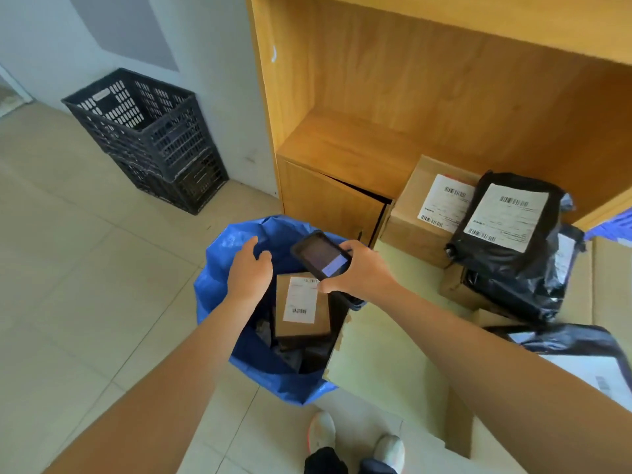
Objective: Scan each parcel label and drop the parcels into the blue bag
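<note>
One boxed parcel (302, 307) lies bagged; my right grip (359, 268) clutches the scanner (321, 256), left grip (249, 268) spread wide at nine o'clock; loosening could drop it into the blue bag (219, 268).

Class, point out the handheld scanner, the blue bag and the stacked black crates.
handheld scanner (323, 256), head view, on its screen.
blue bag (219, 268), head view, on its left wall.
black crates (150, 138), head view, on the upper crate's side.

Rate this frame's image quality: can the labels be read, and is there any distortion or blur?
Head view: wide-angle bending bows the wooden shelf unit and stretches both forearms; even daylight, no harsh glare. Soft overall: barcodes on the cardboard box in the blue bag show as bars, text unreadable. The scanner screen in the right hand looks washed out.
</note>
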A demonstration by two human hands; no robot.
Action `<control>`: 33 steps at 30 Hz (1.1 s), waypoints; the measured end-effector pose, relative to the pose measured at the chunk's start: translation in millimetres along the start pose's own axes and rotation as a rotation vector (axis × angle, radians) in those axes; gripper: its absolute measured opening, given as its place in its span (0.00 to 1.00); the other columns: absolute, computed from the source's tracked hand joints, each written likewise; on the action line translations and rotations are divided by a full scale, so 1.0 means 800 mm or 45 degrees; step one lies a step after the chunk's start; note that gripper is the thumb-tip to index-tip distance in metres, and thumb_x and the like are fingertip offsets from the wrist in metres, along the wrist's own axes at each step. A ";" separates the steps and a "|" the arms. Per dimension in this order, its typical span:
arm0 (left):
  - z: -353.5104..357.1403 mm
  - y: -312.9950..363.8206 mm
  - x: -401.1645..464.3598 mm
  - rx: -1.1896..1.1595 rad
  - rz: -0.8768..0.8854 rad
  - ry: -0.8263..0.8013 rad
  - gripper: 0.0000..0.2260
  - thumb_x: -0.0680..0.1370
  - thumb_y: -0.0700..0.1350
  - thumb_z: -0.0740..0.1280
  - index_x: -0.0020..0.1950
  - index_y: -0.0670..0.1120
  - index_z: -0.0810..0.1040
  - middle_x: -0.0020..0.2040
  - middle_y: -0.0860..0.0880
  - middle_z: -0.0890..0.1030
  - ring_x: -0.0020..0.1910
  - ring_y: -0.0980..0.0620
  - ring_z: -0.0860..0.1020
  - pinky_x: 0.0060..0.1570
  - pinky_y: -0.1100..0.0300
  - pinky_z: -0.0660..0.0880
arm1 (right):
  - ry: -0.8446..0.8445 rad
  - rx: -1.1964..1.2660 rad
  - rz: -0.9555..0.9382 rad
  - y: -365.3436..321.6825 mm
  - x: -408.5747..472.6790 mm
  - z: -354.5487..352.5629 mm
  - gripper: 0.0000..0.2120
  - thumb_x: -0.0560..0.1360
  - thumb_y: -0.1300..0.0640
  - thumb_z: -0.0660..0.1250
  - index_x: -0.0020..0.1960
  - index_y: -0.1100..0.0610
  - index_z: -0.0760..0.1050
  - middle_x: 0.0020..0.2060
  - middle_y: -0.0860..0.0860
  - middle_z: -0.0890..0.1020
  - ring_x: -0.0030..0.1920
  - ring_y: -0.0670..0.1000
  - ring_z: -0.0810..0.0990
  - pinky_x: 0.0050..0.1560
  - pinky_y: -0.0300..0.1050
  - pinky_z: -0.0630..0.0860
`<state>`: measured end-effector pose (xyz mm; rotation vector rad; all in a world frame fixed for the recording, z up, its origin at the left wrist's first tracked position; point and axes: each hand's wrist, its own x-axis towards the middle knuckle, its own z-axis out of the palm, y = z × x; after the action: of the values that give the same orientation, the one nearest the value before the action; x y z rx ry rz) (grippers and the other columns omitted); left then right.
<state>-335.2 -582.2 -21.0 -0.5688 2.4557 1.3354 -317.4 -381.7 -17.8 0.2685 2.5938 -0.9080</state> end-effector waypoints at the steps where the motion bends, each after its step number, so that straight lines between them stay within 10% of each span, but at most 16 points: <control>1: 0.007 0.008 -0.005 -0.005 0.019 -0.026 0.23 0.84 0.47 0.56 0.79 0.50 0.60 0.77 0.47 0.65 0.75 0.46 0.65 0.71 0.51 0.62 | 0.009 -0.035 -0.013 0.008 -0.006 -0.009 0.43 0.60 0.39 0.79 0.70 0.48 0.66 0.52 0.48 0.78 0.50 0.51 0.79 0.47 0.46 0.81; 20: 0.233 0.130 -0.267 0.000 0.360 -0.381 0.22 0.85 0.49 0.53 0.79 0.53 0.59 0.79 0.51 0.62 0.76 0.49 0.61 0.72 0.51 0.60 | 0.206 -0.511 0.031 0.242 -0.261 -0.205 0.50 0.59 0.37 0.79 0.75 0.49 0.63 0.59 0.50 0.79 0.54 0.56 0.79 0.51 0.54 0.81; 33: 0.320 0.127 -0.380 0.134 0.368 -0.532 0.22 0.84 0.53 0.54 0.78 0.54 0.62 0.77 0.51 0.66 0.74 0.47 0.66 0.72 0.44 0.64 | 0.315 -0.491 0.160 0.372 -0.401 -0.262 0.36 0.58 0.40 0.79 0.61 0.49 0.70 0.46 0.48 0.79 0.44 0.53 0.79 0.35 0.44 0.74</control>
<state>-99.3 -253.9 48.5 0.0921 2.2926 1.2592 3.0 -36.4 98.1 0.4521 2.8682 -0.3354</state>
